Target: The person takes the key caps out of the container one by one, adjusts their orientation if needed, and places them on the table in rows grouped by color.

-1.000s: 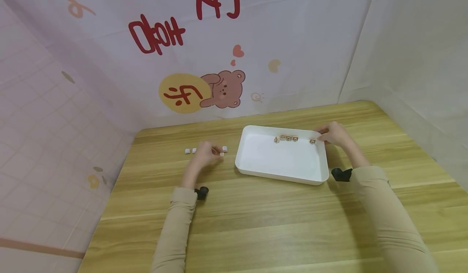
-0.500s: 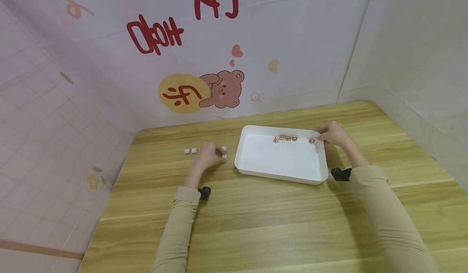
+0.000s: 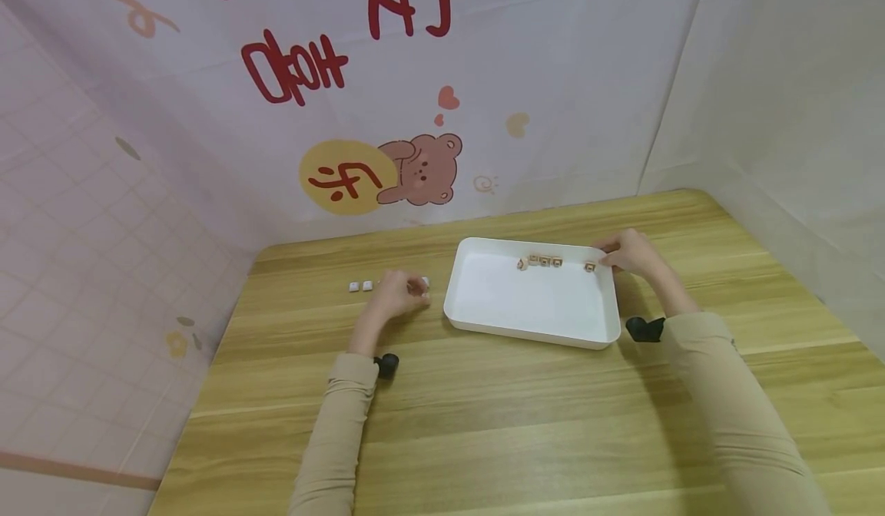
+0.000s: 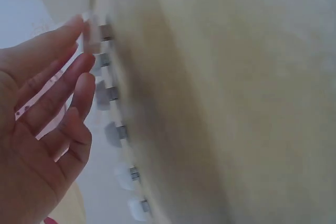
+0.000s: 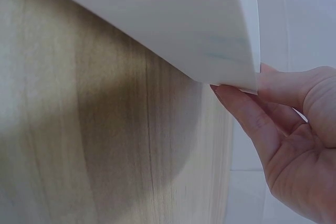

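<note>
A small pale piece (image 4: 91,38) was held in a pinch between the thumb and forefinger tips of the left hand (image 3: 396,293), the remaining fingers being loosely bent; its outline was blurred in the left wrist view. It was held just above or against the bench (image 3: 484,424), which of the two could not be told, near the left end of the tray (image 3: 532,335). Beside those fingertips a row of white pieces (image 3: 367,286) was set out on the bench, partly hidden by the hand in the head view; in the left wrist view, grey parts were shown on their bench side.

The far right corner of the white tray was gripped by the right hand (image 3: 625,253), the rim being taken narrowly between thumb and fingers. Inside, along the far wall, four brownish pieces (image 3: 545,261) were grouped close together, and a single brownish block (image 3: 590,266) was placed apart from them, near the gripped corner.

Beige sleeves (image 3: 733,401) were worn on both arms. Behind the bench, a pale backdrop (image 3: 581,55) was decorated with a pink bear (image 3: 423,169) and red characters (image 3: 293,67).
</note>
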Demonstrator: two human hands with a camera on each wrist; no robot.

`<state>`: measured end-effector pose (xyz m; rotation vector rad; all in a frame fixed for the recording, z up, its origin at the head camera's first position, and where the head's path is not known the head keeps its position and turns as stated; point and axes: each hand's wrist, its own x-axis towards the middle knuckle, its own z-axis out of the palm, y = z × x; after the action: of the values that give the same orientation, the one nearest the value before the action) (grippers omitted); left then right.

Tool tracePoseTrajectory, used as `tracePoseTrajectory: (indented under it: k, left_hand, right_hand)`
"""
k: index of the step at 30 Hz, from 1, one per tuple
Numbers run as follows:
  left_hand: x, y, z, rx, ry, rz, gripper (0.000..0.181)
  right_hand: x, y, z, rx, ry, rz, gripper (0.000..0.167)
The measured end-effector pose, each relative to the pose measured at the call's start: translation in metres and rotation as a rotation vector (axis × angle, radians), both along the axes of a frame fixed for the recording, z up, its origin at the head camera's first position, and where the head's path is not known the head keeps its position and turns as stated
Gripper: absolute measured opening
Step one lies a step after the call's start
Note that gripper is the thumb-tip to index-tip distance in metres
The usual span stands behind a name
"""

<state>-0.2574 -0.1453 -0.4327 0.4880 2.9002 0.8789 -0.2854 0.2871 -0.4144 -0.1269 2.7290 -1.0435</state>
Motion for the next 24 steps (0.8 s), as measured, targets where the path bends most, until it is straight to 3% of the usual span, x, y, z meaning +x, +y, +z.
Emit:
tracePoseTrajectory:
  k: [5, 9, 15, 24]
  left_hand:
    - [-0.004, 0.006, 0.011, 0.087, -0.003, -0.004, 0.022]
    - [-0.011, 0.021, 0.023, 0.188, 0.007, -0.057, 0.024]
    - [-0.024, 0.064, 0.038, 0.246, -0.064, -0.115, 0.030]
    - [-0.052, 0.132, 0.035, 0.224, -0.150, -0.193, 0.031]
  right_hand:
    - [0.001, 0.000, 0.000, -0.002, 0.007, -0.002, 0.039]
    - [0.001, 0.000, 0.000, 0.001, 0.012, -0.007, 0.040]
    - [0.001, 0.001, -0.002, -0.001, 0.018, -0.004, 0.040]
    - [0.000, 0.001, -0.002, -0.017, 0.016, -0.001, 0.040]
